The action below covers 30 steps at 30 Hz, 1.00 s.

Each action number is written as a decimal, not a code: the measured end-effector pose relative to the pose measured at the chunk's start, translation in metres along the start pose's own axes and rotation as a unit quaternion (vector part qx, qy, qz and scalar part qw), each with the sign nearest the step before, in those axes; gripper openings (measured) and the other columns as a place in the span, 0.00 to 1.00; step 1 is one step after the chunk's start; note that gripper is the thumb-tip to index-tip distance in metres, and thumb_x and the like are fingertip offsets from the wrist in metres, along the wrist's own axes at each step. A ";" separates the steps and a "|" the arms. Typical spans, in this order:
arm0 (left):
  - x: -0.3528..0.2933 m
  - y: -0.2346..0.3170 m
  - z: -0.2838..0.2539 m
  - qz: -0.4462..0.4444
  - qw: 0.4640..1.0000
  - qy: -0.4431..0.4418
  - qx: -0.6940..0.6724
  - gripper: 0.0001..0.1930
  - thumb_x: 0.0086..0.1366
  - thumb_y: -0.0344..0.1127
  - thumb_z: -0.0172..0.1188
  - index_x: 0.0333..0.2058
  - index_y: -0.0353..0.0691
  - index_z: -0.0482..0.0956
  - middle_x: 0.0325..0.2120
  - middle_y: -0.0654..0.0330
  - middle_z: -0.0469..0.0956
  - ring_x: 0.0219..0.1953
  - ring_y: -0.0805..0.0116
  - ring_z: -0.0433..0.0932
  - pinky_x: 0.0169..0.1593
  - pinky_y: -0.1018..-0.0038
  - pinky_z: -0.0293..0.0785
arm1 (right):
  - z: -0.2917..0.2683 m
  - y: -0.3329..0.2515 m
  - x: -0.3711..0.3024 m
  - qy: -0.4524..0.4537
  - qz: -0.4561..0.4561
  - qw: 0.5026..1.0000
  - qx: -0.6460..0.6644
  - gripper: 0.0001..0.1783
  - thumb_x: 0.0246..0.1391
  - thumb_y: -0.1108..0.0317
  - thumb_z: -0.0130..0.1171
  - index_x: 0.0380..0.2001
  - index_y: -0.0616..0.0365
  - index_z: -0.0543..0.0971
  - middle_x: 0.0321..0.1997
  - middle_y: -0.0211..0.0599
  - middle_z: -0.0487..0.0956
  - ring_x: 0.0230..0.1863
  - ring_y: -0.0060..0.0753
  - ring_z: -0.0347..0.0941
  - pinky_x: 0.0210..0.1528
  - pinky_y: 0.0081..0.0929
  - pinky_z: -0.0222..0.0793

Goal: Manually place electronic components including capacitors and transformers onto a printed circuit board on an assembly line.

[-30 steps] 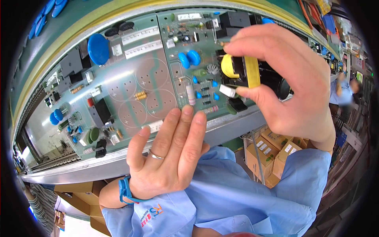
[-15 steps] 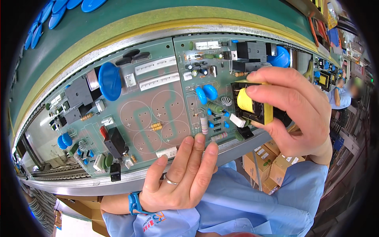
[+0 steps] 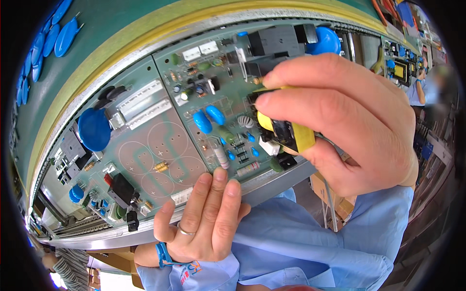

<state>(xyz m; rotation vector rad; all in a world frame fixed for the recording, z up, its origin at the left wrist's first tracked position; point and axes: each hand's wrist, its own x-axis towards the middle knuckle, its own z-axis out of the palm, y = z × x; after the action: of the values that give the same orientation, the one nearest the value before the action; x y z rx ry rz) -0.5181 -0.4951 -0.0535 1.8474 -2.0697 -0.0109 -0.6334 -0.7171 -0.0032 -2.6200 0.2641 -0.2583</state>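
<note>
My right hand (image 3: 349, 121) grips a transformer (image 3: 284, 133) with a yellow-wrapped coil and black core. The fingers sit on its far side and the thumb on its near side. It is at the right-hand circuit board (image 3: 235, 104), among the mounted parts; its underside is hidden, so I cannot tell if it is seated. My left hand (image 3: 204, 218), with a ring and a blue wristband (image 3: 164, 253), has its fingers stretched out. Their tips rest at the board's near edge, beside a grey cylindrical resistor (image 3: 221, 157). Blue disc capacitors (image 3: 208, 119) stand farther back.
A second circuit board (image 3: 141, 155) adjoins on the left, bearing a large blue disc (image 3: 94, 129) and white connectors. A metal rail (image 3: 272, 186) runs along the near side. Loose blue discs (image 3: 65, 36) lie on the green surface. Cardboard boxes (image 3: 323, 194) stand below; another person (image 3: 416, 92) is far right.
The boards appear shifted left in view. My right hand and the transformer have also moved left in the picture, the transformer now tilted more. My left hand stays at the near edge.
</note>
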 end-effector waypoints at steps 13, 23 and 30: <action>0.001 0.012 0.007 -0.074 0.997 0.027 0.015 0.18 0.71 0.48 0.52 0.49 0.41 0.79 0.36 0.63 0.86 0.43 0.74 0.82 0.64 0.61 0.47 | 0.000 -0.010 -0.043 0.043 0.063 0.997 -0.029 0.23 0.24 0.81 0.58 0.34 0.66 0.81 0.36 0.48 0.80 0.33 0.42 0.79 0.32 0.27 0.75; 0.001 0.014 0.001 -0.062 0.998 0.008 0.016 0.22 0.65 0.42 0.59 0.50 0.32 0.77 0.42 0.57 0.83 0.48 0.61 0.81 0.62 0.56 0.54 | -0.026 0.012 -0.103 0.039 0.095 0.994 -0.048 0.23 0.26 0.82 0.59 0.35 0.66 0.81 0.38 0.48 0.80 0.36 0.43 0.78 0.35 0.28 0.75; 0.002 0.015 0.006 -0.083 0.995 0.044 -0.014 0.23 0.60 0.40 0.64 0.50 0.32 0.78 0.42 0.57 0.83 0.47 0.61 0.81 0.63 0.58 0.54 | -0.016 -0.006 -0.078 0.026 0.081 0.994 -0.072 0.24 0.26 0.82 0.60 0.36 0.65 0.81 0.39 0.47 0.80 0.38 0.43 0.78 0.38 0.28 0.75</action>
<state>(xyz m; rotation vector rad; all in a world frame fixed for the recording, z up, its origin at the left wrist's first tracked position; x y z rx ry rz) -0.5344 -0.4965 -0.0553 1.9610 -1.8436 -0.0013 -0.7118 -0.7009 0.0027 -2.7166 0.5298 -0.2607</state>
